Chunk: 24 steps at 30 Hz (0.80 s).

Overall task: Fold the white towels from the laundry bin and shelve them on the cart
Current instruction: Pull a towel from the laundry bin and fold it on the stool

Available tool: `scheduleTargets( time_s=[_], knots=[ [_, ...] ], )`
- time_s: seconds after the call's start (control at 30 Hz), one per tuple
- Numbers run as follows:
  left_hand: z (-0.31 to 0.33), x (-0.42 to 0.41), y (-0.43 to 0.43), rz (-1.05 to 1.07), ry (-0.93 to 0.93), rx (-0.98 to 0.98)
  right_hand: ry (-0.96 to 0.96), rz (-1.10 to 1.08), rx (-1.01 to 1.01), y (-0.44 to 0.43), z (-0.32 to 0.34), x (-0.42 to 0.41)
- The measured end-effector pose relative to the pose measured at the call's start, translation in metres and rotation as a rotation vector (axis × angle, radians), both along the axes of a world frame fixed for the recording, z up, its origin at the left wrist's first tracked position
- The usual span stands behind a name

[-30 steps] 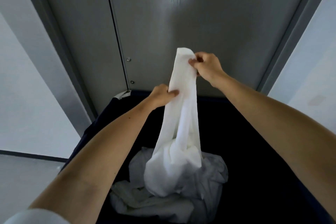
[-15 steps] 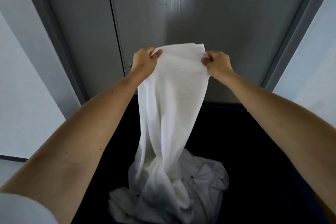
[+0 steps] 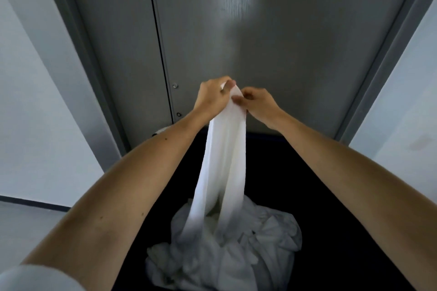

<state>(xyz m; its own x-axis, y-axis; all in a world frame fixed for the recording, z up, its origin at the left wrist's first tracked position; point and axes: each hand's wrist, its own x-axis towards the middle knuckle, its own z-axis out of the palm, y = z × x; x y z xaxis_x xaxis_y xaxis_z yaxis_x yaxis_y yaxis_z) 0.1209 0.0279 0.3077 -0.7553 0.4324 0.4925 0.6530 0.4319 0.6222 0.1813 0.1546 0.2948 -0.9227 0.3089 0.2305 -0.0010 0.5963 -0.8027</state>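
Here, left hand [image 3: 214, 94] and right hand [image 3: 256, 104] close together, both pinching the top edge of a long white cloth towel [image 3: 224, 160], hanging into a dark laundry bin [image 3: 331, 196], its lower end seemingly touching crumpled white towels [image 3: 236, 250], grey metal doors [image 3: 236, 30] behind.

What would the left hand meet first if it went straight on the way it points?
The left hand would probably meet the right hand, close beside it on the towel end both grip; otherwise the grey door behind. Depth is unclear.
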Motion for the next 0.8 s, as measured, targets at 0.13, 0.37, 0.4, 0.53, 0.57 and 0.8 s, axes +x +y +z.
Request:
scheduleTargets(
  time_s=[0.13,0.37,0.4,0.53,0.57,0.8],
  knots=[
    [0.038,-0.005,-0.002,0.073,-0.189,0.391,-0.212,0.17,-0.071,-0.002,-0.016,0.014],
    [0.019,-0.038,-0.057,0.334,-0.327,0.391,-0.297,-0.08,0.207,0.032,-0.03,0.026],
    [0.005,-0.033,-0.06,0.272,-0.351,0.242,-0.261,-0.103,0.254,0.033,-0.021,0.025],
    [-0.023,0.009,-0.03,-0.204,-0.44,-0.194,-0.05,0.008,0.287,0.001,0.017,0.012],
    [-0.026,0.015,-0.019,-0.238,-0.419,-0.216,-0.016,0.032,0.286,-0.006,0.025,0.01],
    [-0.003,0.023,-0.008,-0.127,-0.462,0.357,-0.001,0.127,-0.147,0.007,0.008,0.029]
  ],
)
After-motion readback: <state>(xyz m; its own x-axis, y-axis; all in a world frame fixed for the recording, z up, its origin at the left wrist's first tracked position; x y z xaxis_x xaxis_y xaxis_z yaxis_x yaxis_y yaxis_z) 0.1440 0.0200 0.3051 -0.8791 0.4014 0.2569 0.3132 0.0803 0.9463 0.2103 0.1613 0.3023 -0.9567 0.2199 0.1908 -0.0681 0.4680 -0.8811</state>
